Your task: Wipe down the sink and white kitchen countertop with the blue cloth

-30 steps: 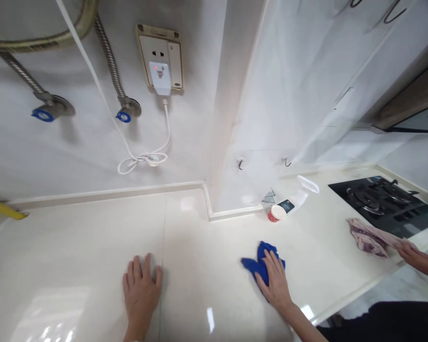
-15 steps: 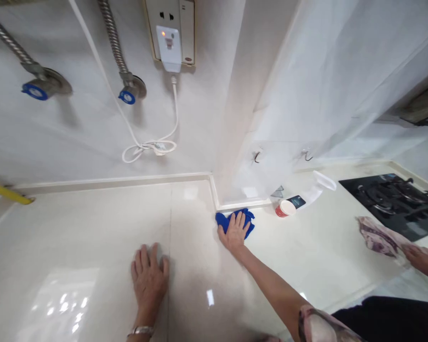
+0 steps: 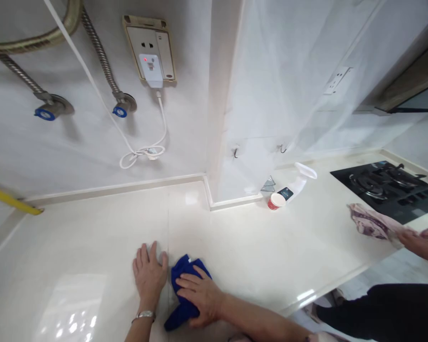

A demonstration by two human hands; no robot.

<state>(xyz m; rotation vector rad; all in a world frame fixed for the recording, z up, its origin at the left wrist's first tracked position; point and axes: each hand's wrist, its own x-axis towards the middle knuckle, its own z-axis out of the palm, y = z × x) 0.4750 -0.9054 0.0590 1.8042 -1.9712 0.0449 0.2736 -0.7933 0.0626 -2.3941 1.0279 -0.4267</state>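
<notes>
**Two hands at a blue cloth on a pale table (image 3: pixel 92 237), near edge.**

Black cooktop (image 3: pixel 381 185), far right, with a co-worker's hand (image 3: pixel 419 240) on a mottled cloth (image 3: pixel 373 222) just near it. Wall socket (image 3: pixel 150 47), far left, plugged. White spray bottle (image 3: pixel 301 183) and red-and-white cup (image 3: pixel 276 201), by the far wall. Step in hand: blue cloth (image 3: pixel 183 270) pressed to the table, near and central, its lower end trailing toward the near edge. Right hand (image 3: pixel 203 294) on top, fingers (image 3: pixel 187 285) curled slightly, holding it down. Left hand (image 3: pixel 150 278) just beside it, flat, spread, empty. Underside of the cloth hidden. Dark patch (image 3: pixel 286 193) by the bottle too small to name.
</notes>
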